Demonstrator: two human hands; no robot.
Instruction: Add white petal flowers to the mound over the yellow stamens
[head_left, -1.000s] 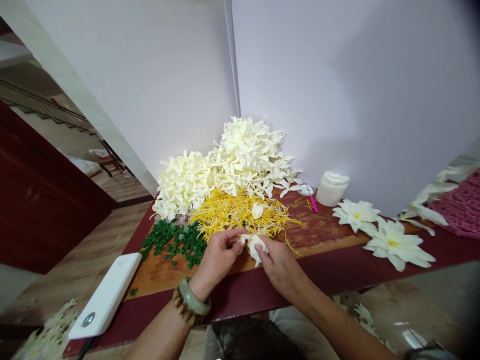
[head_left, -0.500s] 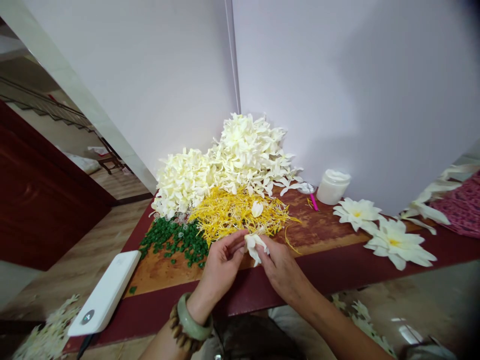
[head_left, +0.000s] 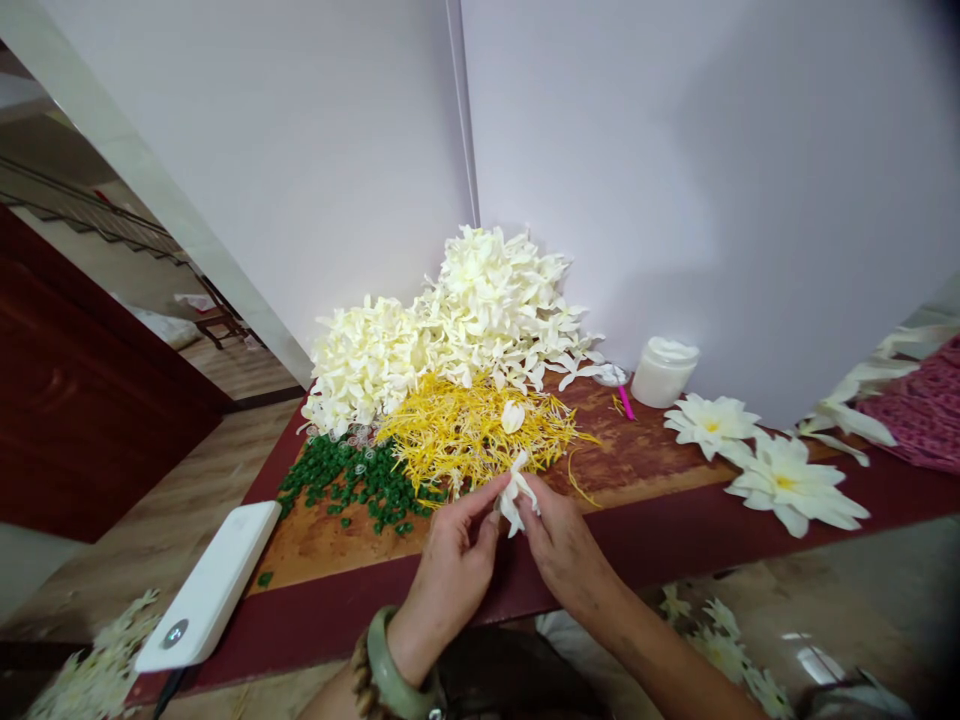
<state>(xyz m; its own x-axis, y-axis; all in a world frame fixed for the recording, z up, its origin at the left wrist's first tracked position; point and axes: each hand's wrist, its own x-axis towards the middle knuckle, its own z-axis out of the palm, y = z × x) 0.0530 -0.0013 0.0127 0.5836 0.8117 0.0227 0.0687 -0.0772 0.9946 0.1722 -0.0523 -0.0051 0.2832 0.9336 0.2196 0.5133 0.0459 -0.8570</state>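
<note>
Both of my hands meet over the near edge of the dark red table [head_left: 675, 545]. My left hand [head_left: 454, 570] and my right hand [head_left: 562, 545] pinch a small white fabric petal piece [head_left: 514, 497] between their fingertips. Just beyond it lies a heap of thin yellow strands [head_left: 472, 430]. To the left of that spread several small green beads [head_left: 352, 480]. A large pile of white fabric petals [head_left: 457, 325] fills the back of the table against the wall.
A white power bank [head_left: 206, 590] lies on the table's left end. A white jar [head_left: 664, 372] and a pink stick [head_left: 626, 402] stand near the wall. Two finished white flowers [head_left: 757, 460] lie at the right. More white petals lie on the floor.
My hands have shifted slightly right and nearer to me, turning the white petal piece between the fingers. My left wrist has dropped lower in view.
</note>
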